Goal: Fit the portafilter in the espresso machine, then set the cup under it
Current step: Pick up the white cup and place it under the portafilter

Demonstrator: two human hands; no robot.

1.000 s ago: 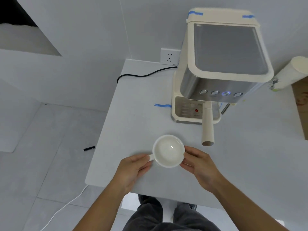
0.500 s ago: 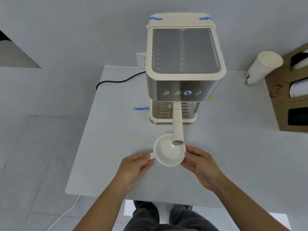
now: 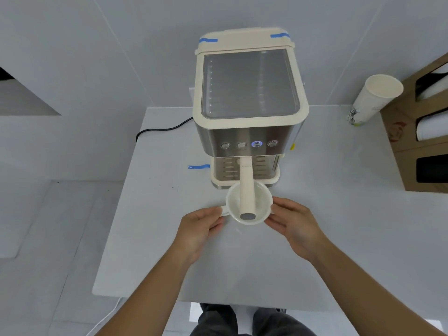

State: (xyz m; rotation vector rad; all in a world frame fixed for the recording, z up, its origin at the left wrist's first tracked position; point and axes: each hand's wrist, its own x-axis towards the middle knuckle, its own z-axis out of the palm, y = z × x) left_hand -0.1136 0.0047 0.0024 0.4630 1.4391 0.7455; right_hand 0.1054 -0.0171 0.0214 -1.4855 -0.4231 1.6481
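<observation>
A white cup [image 3: 249, 204] sits on the grey tabletop [image 3: 339, 226] just in front of the espresso machine [image 3: 249, 112], held between two hands. The left hand [image 3: 201, 226] pinches its small handle with its fingers [image 3: 215, 220]; the right hand [image 3: 293, 224] presses fingertips to the opposite side. The portafilter [image 3: 246, 187] – locked in the machine – juts out over the cup.

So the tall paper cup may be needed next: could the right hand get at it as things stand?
Probably yes, once freed: the right hand is holding the white cup, and the bare table lies between it and the paper cup.
</observation>
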